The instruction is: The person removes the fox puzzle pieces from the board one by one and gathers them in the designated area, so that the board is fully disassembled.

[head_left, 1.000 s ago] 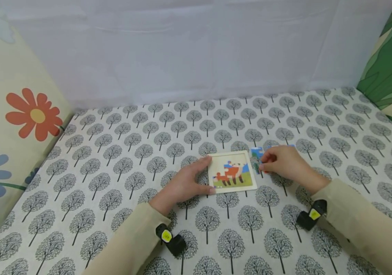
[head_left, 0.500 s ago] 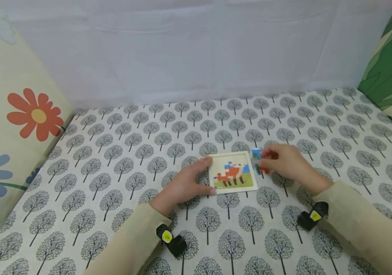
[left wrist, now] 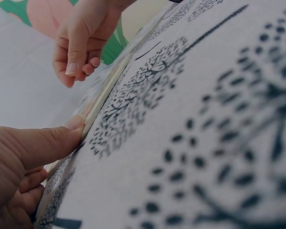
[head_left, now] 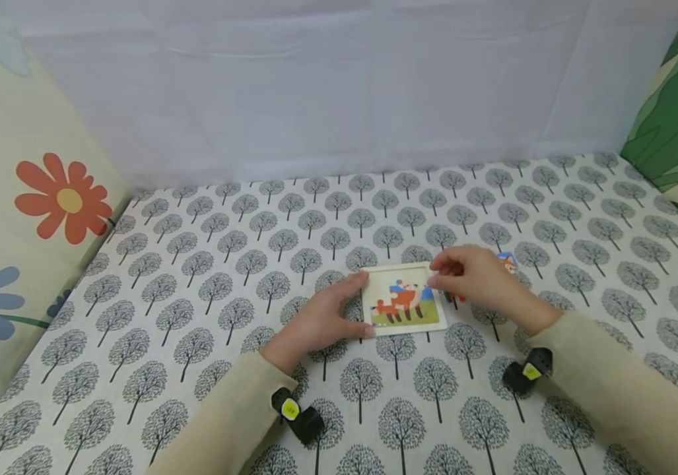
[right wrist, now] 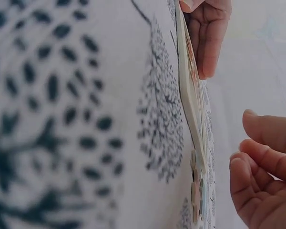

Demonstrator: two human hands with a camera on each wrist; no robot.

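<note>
While the left hand (head_left: 316, 322), spread wide, holds the puzzle tray (head_left: 377, 282) on tree-print cloth (head_left: 226, 267), white drapery (head_left: 339, 86) hangs beyond. Left wrist: the right hand (left wrist: 88, 38) hovers opposite, half curled; I can't tell what it holds. Right wrist: puzzle pieces (right wrist: 197, 191) lie below it.

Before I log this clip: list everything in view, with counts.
board: one, cream, on cloth
set pieces: count unclear, red, blue, green, in board
loose pieces: count unclear, partly hidden, multicoloured, right of board
cloth: one, white with dark trees, under board
backdrop: one, white, behind cloth
side walls: two, cream with painted plants, either side
cameras: two, black and yellow, by sleeves
sleeves: two, beige, foreground
left hand: one, bare, gripping board's left side
right hand: one, bare, at board's right edge
</note>
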